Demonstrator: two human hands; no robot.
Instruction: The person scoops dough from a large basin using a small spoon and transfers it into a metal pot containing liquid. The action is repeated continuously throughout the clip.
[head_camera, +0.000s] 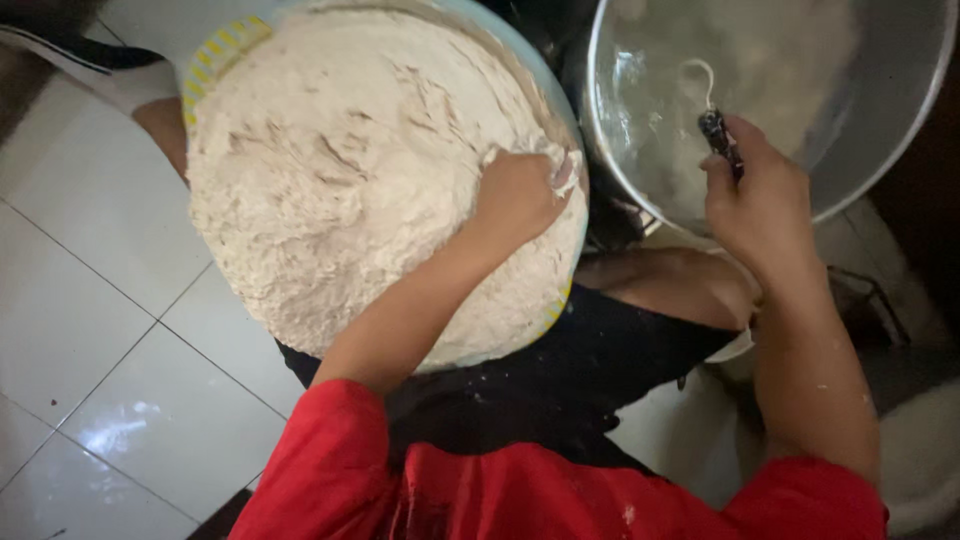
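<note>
A large light-blue basin (222, 47) with yellow rim marks is heaped with pale, shaggy dough (340, 170). My left hand (515, 195) presses into the dough at the basin's right side, fingers dug in and coated with it. My right hand (755, 195) grips a dark-handled utensil (718, 135) whose pale looped end hangs inside a big metal bowl (920, 110) at the upper right. I wear red sleeves and dark clothes, and my knee shows between the two vessels.
White floor tiles (110, 330) spread under and left of the basin. A bare leg and dark-striped cloth (130, 85) lie at the upper left. The metal bowl's inside is smeared with pale residue.
</note>
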